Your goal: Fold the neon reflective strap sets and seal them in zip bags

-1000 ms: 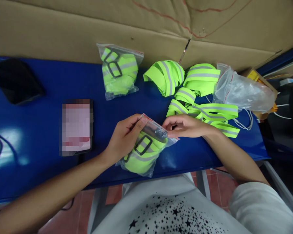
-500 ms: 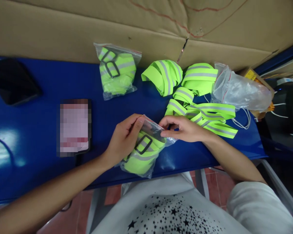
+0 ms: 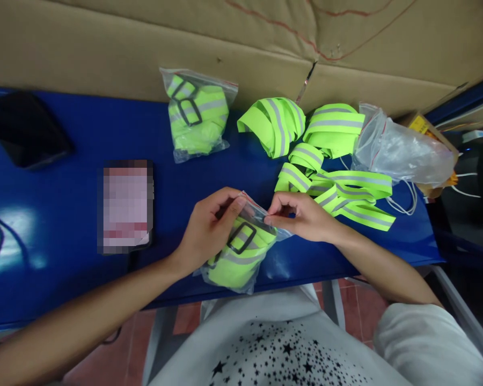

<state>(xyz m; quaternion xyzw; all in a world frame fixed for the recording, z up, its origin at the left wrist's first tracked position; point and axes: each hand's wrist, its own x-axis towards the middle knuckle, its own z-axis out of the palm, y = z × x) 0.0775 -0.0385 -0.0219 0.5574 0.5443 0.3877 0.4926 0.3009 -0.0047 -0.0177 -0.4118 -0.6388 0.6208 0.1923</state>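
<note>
Webbing [image 3: 237, 269], fluorescent yellow-green with a silver-grey stripe, lies folded inside a clear zip-lock bag [image 3: 253, 210], a black rectangular buckle [image 3: 234, 234] showing through the plastic. The bag is tilted at the front edge of the blue table [image 3: 78, 225], between the two hands, its red-lined mouth towards the cardboard sheet [image 3: 104, 48] behind.

The left hand [image 3: 210, 221] has its thumb and forefinger clamped on the upper left corner of that mouth. The right hand [image 3: 300, 215] pinches the other end between thumb and forefinger, its remaining fingers curled (how far they bend is partly hidden).

Beyond the hands lies a second filled bag [image 3: 221, 87], also with black buckles. Two webbing coils [image 3: 271, 127] sit to its right, and looser strips [image 3: 338, 195] spread beyond the right wrist. Clear plastic bags [image 3: 406, 150] lie near the table's right end, above a white cable [image 3: 406, 210].

To the left rests a smartphone [image 3: 126, 206] (its screen is pixelated), with a dark object [image 3: 26, 128], too black to identify, farther off.
</note>
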